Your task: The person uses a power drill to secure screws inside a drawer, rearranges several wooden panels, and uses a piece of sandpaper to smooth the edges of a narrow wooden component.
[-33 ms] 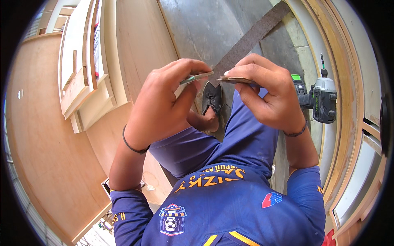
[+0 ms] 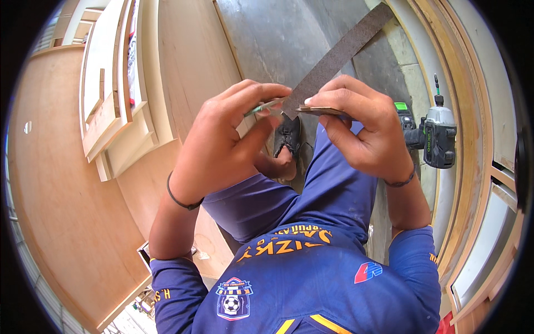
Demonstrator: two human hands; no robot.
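Observation:
Both hands are raised in front of me, their fingertips facing each other across a small gap. My left hand (image 2: 225, 133) pinches a thin flat piece with a pale face and a greenish edge (image 2: 266, 106); it is smeared by motion, and its kind does not show. Between the thumb and fingers of my right hand (image 2: 364, 125) is a thin brown flat piece (image 2: 322, 110), seen edge-on, with what look like layers at its tip. The two pieces are apart. My palms hide the rest of both.
On the right, a cordless driver (image 2: 438, 131) with a bit fitted lies beside a wooden frame (image 2: 453, 67). A long dark speckled strip (image 2: 347, 53) crosses the grey floor (image 2: 278, 33) ahead. Wooden panels (image 2: 72, 183) and stacked boards (image 2: 105, 78) stand on the left.
The piece in my left hand has tilted slightly and blurred, and the left fingers have shifted a little. My right hand has dipped very slightly, still gripping the brown piece.

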